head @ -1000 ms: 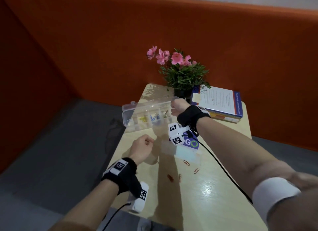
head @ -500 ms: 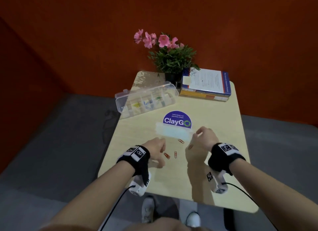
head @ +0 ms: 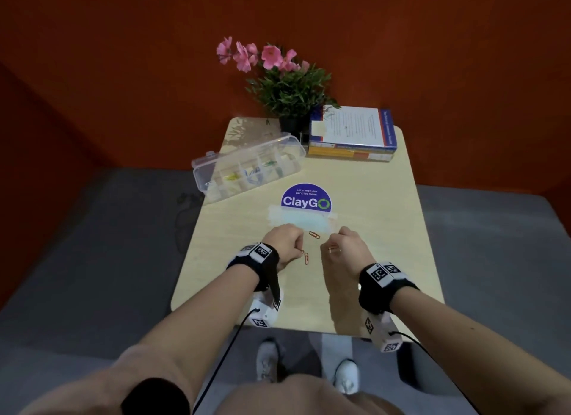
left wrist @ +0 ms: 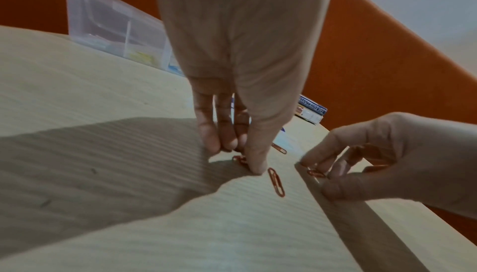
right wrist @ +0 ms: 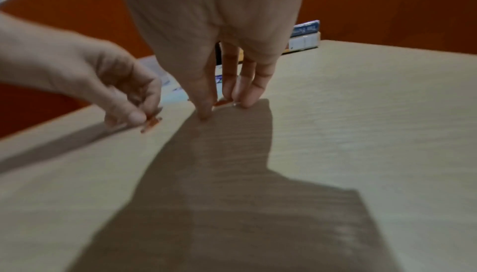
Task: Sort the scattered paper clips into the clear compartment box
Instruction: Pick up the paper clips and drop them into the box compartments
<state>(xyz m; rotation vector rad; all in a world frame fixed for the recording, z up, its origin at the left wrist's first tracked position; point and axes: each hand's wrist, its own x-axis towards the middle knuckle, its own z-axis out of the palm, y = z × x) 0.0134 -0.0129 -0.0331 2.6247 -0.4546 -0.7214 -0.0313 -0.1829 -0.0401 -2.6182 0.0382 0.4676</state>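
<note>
Several orange paper clips lie on the pale wooden table (head: 370, 229), in front of the ClayGo sticker. My left hand (head: 296, 252) pinches one orange clip (left wrist: 239, 159) against the tabletop between thumb and fingers. My right hand (head: 329, 250) pinches another orange clip (right wrist: 221, 103) in the same way. Two loose clips stay between the hands: one (head: 306, 258) close to the left thumb, one (head: 314, 235) farther back. The clear compartment box (head: 247, 167) stands at the back left with its lid open; yellow, blue and green clips show in its compartments.
A potted plant with pink flowers (head: 287, 87) and a stack of books (head: 352, 133) stand at the back of the table. A purple ClayGo sticker (head: 306, 199) and a pale taped strip (head: 302, 220) lie mid-table. Orange walls surround the table; grey floor lies below.
My right hand came back from the box to the front of the table. Both hands lowered onto the orange clips and closed their fingertips on one each.
</note>
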